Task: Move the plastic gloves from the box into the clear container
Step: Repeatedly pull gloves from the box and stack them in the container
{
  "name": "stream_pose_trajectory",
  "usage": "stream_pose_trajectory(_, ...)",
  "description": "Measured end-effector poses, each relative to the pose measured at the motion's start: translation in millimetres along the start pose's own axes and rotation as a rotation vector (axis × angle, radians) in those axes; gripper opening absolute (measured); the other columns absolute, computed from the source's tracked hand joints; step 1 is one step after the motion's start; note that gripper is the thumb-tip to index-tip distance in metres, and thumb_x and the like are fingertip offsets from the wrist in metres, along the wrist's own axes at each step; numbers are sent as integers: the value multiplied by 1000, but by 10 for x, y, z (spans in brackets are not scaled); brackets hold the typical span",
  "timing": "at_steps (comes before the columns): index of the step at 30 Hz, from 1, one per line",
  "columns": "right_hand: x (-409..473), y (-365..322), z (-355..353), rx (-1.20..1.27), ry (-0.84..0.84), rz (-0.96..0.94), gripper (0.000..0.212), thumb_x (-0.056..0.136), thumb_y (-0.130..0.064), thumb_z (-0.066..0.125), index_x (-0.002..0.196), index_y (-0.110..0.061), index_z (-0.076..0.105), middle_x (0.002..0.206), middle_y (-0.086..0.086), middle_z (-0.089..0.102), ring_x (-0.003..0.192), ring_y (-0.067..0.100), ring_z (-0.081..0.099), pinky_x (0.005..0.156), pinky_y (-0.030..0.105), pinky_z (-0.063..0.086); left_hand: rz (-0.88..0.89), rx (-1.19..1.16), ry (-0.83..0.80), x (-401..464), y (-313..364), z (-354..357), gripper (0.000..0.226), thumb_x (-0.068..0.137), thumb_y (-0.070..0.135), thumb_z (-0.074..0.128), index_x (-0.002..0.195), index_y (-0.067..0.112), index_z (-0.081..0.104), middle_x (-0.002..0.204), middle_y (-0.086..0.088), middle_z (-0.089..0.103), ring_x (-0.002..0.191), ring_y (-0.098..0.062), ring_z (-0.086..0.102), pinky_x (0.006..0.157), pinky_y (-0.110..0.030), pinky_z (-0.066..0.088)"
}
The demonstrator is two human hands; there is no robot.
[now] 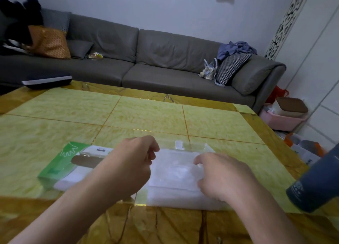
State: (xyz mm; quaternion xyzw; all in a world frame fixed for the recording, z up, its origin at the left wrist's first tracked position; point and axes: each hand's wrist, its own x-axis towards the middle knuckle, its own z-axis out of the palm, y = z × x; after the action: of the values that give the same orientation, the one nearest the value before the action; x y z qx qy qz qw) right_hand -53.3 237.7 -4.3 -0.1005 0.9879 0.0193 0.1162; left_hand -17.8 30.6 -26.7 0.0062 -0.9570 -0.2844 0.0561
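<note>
A clear container [185, 200] lies near the table's front edge, with a stack of milky plastic gloves [174, 170] in and on it. My left hand [135, 163] is at the stack's left edge, fingers curled at the plastic. My right hand [220, 176] lies over the stack's right side, fingers bent down onto the gloves. The green and white glove box [62, 166] lies flat to the left, partly behind my left forearm; its dark opening faces up.
The yellow-green tiled table [146, 119] has a brown border. A dark blue cup [315, 185] stands at the right edge. Behind the table is a grey sofa [146, 64] with cushions and clothes. Bins and bags sit on the floor at right.
</note>
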Motion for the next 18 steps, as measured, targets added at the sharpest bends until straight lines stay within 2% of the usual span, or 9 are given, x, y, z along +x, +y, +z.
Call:
stream_pose_trajectory(2,88,7,63,36,-83,0,60,91,-16,61,145,-42,52,143,-6,59,101,19,71,75,28,51,52,-4,80,-48,-104,28,32,99,10,49,117,32,64,100,19,63,93,-1,60,80,-25,55)
stream_pose_trajectory(5,188,16,103,106,-150,-7,67,90,-21,66,148,-46,46,148,-8,54,103,19,70,69,26,50,211,13,59,-41,-24,92,27,102,19,54,123,33,64,109,20,58,96,-3,59,82,-28,54)
stream_pose_trajectory(8,250,-4,89,82,-192,-31,64,89,-19,64,147,-44,49,135,-8,63,104,16,68,88,36,60,280,96,-19,102,223,132,26,104,31,55,130,29,62,118,12,57,104,-11,59,87,-33,56)
stream_pose_trajectory(9,273,-14,78,79,-214,-26,65,89,-18,62,148,-42,48,130,-8,65,102,16,68,90,39,61,277,165,-65,150,307,145,26,103,36,57,127,26,62,119,8,57,105,-15,59,86,-35,55)
stream_pose_trajectory(11,343,-16,85,77,-266,-19,64,89,-15,63,147,-38,50,121,-7,67,97,17,70,90,40,62,219,296,-180,213,425,206,17,100,38,62,105,22,61,109,2,58,100,-20,59,77,-35,52)
stream_pose_trajectory(13,386,-4,106,55,-284,2,71,88,-16,69,150,-43,48,129,-9,66,101,17,71,91,39,62,145,415,-279,252,468,283,26,96,33,67,82,22,47,87,2,52,85,-21,57,62,-30,43)
stream_pose_trajectory(16,361,28,119,56,-239,24,75,87,-20,74,152,-42,44,138,-9,63,104,17,70,90,37,61,80,489,-332,311,514,287,25,92,24,71,83,19,48,75,4,49,72,-18,54,52,-27,35)
stream_pose_trajectory(18,350,38,115,51,-226,37,70,87,-21,75,150,-28,47,132,-4,65,101,19,70,87,37,62,50,488,-363,367,541,283,33,89,22,76,79,19,45,74,4,50,70,-17,54,57,-28,41)
